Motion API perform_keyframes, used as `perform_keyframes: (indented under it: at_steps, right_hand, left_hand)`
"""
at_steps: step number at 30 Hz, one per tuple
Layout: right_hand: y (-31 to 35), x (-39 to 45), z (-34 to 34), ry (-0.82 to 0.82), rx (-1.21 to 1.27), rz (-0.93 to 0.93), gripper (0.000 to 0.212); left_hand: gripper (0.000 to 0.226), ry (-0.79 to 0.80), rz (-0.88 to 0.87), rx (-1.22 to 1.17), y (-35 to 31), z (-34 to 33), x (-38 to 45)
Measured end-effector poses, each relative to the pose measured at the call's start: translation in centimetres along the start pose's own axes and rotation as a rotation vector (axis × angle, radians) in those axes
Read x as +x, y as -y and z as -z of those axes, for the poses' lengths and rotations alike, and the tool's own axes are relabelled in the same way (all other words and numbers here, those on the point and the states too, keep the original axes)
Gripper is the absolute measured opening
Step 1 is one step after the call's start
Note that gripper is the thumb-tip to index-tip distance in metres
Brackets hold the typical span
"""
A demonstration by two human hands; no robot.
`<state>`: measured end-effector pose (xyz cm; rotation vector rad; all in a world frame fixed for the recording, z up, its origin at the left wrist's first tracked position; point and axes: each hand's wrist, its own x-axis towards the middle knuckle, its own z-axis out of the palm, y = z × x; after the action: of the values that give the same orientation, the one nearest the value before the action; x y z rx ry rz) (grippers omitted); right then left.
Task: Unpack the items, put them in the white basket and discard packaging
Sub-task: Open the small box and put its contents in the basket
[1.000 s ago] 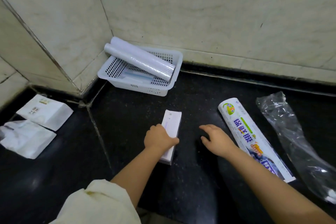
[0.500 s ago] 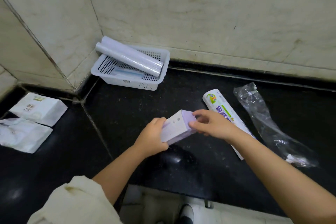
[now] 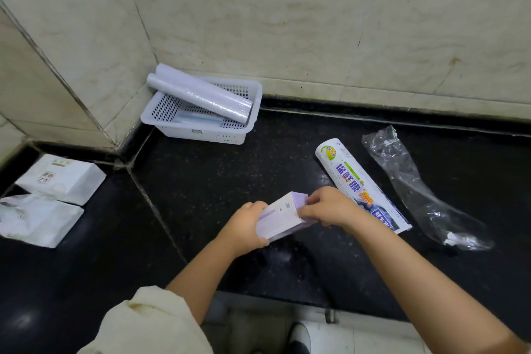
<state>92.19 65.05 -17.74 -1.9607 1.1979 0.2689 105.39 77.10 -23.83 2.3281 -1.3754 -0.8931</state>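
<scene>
A white and purple box [image 3: 283, 215] is lifted off the black counter, held between both hands. My left hand [image 3: 245, 228] grips its near end. My right hand [image 3: 327, 205] pinches its far end with the fingertips. The white basket [image 3: 201, 131] stands in the back corner with two clear film rolls [image 3: 201, 95] lying across it and a flat blue-striped item under them. A printed paper wrapper roll [image 3: 359, 181] lies to the right of my hands. An empty clear plastic bag [image 3: 416, 190] lies further right.
Two white pouches [image 3: 61, 178] [image 3: 37, 220] lie on the lower counter at the left. Tiled walls close off the back and left. The counter's front edge runs below my arms, with the floor and a shoe [image 3: 298, 338] beneath.
My left hand picked the box up off the counter and my right hand came over to grip its far end. The box now hangs tilted between both hands.
</scene>
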Motion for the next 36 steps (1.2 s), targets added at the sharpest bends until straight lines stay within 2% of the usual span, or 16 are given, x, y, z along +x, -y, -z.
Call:
perform_keyframes:
  at_steps: [4,7,17,22,26,29,31,34,36]
  right_hand:
    - [-0.7,0.1,0.4,-0.022,-0.047,0.017,0.04]
    - [-1.0,0.1,0.3,-0.008,-0.056,0.028,0.044]
    - [-1.6,0.0,0.9,0.053,-0.041,0.053,0.035]
    - [-1.6,-0.5,0.4,0.019,-0.108,0.062,0.022]
    - [-1.3,-0.7,0.6,0.026,-0.158,0.077,0.025]
    - [-1.1,-0.9,0.7,0.007,-0.275,0.117,0.043]
    - [-0.9,-1.0,0.6,-0.014,-0.296,0.143,0.048]
    - [-0.5,-1.0,0.3,-0.037,-0.299,0.15,0.044]
    - [-0.3,-0.9,0.1,-0.045,-0.29,0.145,0.034]
  left_hand:
    - [0.066,0.0,-0.035,0.006,-0.4,0.3,0.3]
    - [0.067,0.017,-0.035,0.019,-0.3,0.2,0.4]
    - [0.067,0.019,-0.028,0.062,-0.8,-0.1,0.4]
    - [0.067,0.009,-0.047,0.086,-0.8,-0.2,0.2]
    - [0.067,0.0,-0.041,0.102,-0.6,-0.4,-0.1]
    - [0.066,0.009,-0.053,0.183,-0.7,-0.4,-0.2]
    - [0.066,0.013,-0.049,0.237,-0.8,-0.3,-0.2]
    - [0.065,0.002,-0.04,0.275,-0.8,-0.2,-0.2]
    - [0.064,-0.005,-0.043,0.279,-0.8,-0.2,-0.3]
